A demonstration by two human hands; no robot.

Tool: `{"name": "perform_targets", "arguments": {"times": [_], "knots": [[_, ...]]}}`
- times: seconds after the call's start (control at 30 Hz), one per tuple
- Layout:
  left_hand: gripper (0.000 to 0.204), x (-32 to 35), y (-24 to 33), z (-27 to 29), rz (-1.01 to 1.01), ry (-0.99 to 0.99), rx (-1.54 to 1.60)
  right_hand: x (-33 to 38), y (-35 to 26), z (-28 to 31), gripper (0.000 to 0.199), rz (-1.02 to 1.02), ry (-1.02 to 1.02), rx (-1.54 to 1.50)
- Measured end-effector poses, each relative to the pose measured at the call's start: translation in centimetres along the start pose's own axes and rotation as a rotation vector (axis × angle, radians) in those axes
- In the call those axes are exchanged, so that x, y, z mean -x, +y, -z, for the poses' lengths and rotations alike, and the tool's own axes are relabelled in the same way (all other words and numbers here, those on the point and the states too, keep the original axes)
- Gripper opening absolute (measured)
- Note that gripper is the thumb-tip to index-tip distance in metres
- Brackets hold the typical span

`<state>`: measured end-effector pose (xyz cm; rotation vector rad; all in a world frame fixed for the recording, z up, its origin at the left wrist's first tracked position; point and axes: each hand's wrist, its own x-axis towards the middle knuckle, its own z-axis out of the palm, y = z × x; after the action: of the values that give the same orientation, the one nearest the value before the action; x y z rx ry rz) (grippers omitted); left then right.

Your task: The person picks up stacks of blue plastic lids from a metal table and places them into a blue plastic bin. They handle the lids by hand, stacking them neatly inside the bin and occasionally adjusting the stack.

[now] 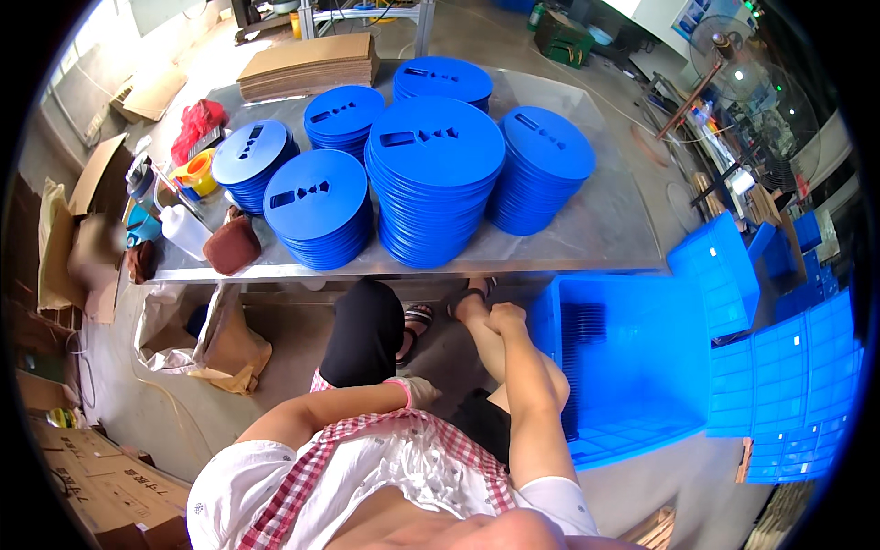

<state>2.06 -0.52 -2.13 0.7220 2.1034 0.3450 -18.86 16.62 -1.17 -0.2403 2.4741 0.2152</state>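
Observation:
My left hand [422, 392], in a pale glove with a pink cuff, lies low at my lap beside my dark-clothed left thigh; its fingers are mostly hidden. My right hand [508, 317] reaches down over my bare right leg, its fingers curled and seen from the back, and whatever may be inside is hidden. Beyond both hands, round blue plastic discs with cut-out slots stand in several stacks on a metal table [605, 240]. The tallest disc stack [435, 192] is in the middle, with a shorter disc stack [321, 206] on its left.
Right of my leg stands a blue crate [642, 367] with dark, thin-edged pieces along its left side. More blue crates [779, 367] are farther right. A white bottle [186, 231] and a brown block [231, 246] sit at the table's left. An open bag [225, 339] is below, flat cardboard [307, 66] behind.

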Motion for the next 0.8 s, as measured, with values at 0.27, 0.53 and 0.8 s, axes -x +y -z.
{"name": "perform_targets", "arguments": {"times": [0.27,0.53,0.8], "knots": [[0.043,-0.1,0.1,0.2,0.044,-0.024,0.048,2.2,-0.8,1.6,0.04,0.034,-0.012,0.0],[0.045,-0.1,0.0,0.0,0.035,-0.002,0.046,1.8,-0.4,0.8,0.04,0.031,0.017,0.01],[0.041,0.3,-0.4,-0.8,-0.001,0.053,0.108,2.8,-1.1,0.9,0.043,0.073,0.056,-0.005]]}}
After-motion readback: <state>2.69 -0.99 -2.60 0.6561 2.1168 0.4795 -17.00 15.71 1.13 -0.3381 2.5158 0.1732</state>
